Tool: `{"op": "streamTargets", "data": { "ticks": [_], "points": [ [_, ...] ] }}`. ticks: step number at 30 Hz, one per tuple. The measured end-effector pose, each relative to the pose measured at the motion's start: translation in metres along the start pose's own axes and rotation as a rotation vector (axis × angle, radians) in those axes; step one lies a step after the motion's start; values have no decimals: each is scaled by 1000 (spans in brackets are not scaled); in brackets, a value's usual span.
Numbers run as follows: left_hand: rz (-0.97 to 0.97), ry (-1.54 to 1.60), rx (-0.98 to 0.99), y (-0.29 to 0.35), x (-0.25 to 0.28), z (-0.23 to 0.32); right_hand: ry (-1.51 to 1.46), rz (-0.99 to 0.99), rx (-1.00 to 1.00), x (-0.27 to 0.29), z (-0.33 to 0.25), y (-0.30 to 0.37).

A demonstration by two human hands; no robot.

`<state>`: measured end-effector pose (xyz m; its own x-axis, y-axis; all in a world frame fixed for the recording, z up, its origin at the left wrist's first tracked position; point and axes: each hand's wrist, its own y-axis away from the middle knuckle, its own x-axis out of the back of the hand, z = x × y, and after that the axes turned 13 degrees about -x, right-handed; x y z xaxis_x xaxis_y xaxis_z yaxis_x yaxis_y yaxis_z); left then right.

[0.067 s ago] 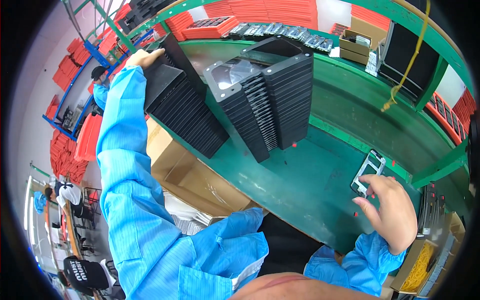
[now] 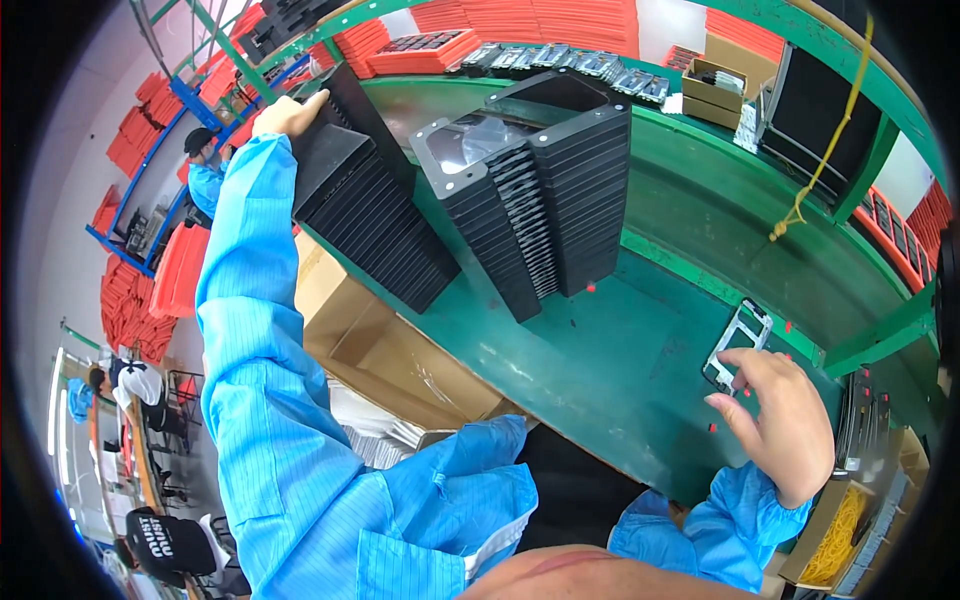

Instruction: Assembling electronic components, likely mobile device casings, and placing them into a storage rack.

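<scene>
At the upper left, my left arm stretches out to the top of the tall stacks of black trays. My left hand rests against their upper edge, its fingers curled and partly hidden, so what they grip does not show. On the green bench at right lies a silver-and-black phone frame. My right hand hovers at the frame's near end with thumb and forefinger apart and nothing held between them; whether the fingertips touch the frame I cannot tell. Between the hands stand more stacked black trays with rectangular openings.
Small red bits dot the green bench. An open cardboard box sits below its front edge. A yellow cord hangs at right above the bench. Several phone frames line the back shelf. Other people are at the far left.
The view has shifted very slightly. Both hands keep nearly the same places, the left at the tray stacks, the right by the phone frame.
</scene>
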<state>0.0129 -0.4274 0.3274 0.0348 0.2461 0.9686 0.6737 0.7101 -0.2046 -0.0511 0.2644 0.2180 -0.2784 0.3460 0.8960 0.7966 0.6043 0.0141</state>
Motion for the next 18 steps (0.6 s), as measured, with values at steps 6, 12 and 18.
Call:
{"op": "streamTargets", "data": {
  "ticks": [6, 12, 18],
  "points": [
    [155, 113, 42, -9, -10, -30, -15, 12, 27, 2, 0, 3],
    [82, 438, -16, -32, -7, -79, -52, 57, 33, 7, 5, 12],
    [59, -23, 90, -4, -20, -4, -16, 66, 60, 8, 3, 20]
  ]
}}
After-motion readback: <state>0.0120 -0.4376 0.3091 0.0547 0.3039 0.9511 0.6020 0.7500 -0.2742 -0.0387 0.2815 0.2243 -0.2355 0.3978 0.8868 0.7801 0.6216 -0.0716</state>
